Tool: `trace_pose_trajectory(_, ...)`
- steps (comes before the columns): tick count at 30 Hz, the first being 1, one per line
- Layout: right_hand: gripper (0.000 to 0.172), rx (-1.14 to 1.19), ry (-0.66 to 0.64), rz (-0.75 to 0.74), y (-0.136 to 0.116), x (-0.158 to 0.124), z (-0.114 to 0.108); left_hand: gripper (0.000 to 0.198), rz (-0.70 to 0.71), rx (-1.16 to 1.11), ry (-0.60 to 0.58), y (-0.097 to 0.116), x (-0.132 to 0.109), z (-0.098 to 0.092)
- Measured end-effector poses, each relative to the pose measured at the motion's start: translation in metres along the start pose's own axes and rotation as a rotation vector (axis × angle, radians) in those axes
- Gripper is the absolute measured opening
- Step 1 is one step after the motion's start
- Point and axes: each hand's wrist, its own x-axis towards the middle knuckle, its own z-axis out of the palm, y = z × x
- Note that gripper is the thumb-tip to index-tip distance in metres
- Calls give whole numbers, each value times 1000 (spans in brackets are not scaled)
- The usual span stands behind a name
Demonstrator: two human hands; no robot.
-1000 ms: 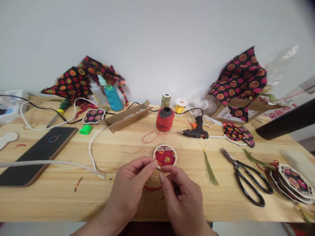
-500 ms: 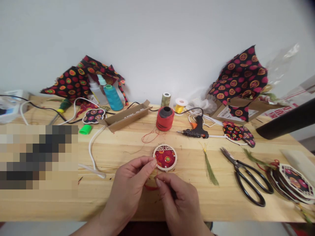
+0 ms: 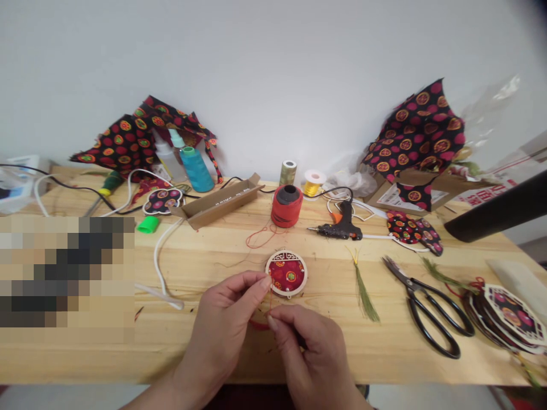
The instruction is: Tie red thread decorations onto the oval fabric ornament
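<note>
My left hand (image 3: 224, 327) is closed in a pinch on a thin red thread (image 3: 270, 300), its fingertips at the left edge of a round ornament. Thumb and forefinger of my right hand (image 3: 311, 344) pinch the same thread a little lower down. More red cord (image 3: 258, 326) shows between the two hands, partly hidden behind the fingers. The round ornament (image 3: 290, 276) lies flat on the table just beyond my fingertips, with a pale wooden rim, a lattice at its top and dark red patterned cloth inside.
A cone of red thread (image 3: 286, 209) stands behind the ornament, beside a black glue gun (image 3: 342, 228). To the right lie a green tassel (image 3: 364, 290), black-handled scissors (image 3: 431, 310) and stacked ornaments (image 3: 510, 319). A cardboard tray (image 3: 224, 205) and a white cable (image 3: 158, 262) sit at left.
My right fingertips have shifted slightly down and to the left, and a bit more thread shows between the hands. My left hand and the ornament stay where they were.
</note>
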Motion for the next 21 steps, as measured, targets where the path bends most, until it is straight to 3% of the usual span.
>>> trace_pose_trajectory(3, 14, 6, -65, 43, -3, 3, -7, 9, -13, -22, -19, 0, 0, 0)
trace_pose_trajectory(8, 18, -51, -285, 102, -7, 11, -28, 13, -42, -61, -56, -1, 0, 0)
trace_pose_trajectory(11, 18, -181, -101, 84, -3, 16, -37, 10, -61, -120, -102, 0, -1, 1)
trace_pose_trajectory(14, 16, -101, 97, 58, 0, 23, -37, 7, -80, -124, -165, 1, -4, 2)
trace_pose_trajectory(19, 14, 436, -3, 334, -3, 34, -27, 11, -93, -59, -217, 2, -7, 1)
trace_pose_trajectory(21, 12, 548, -9, 421, -4, 36, -23, 12, -98, -42, -239, 2, -7, 0)
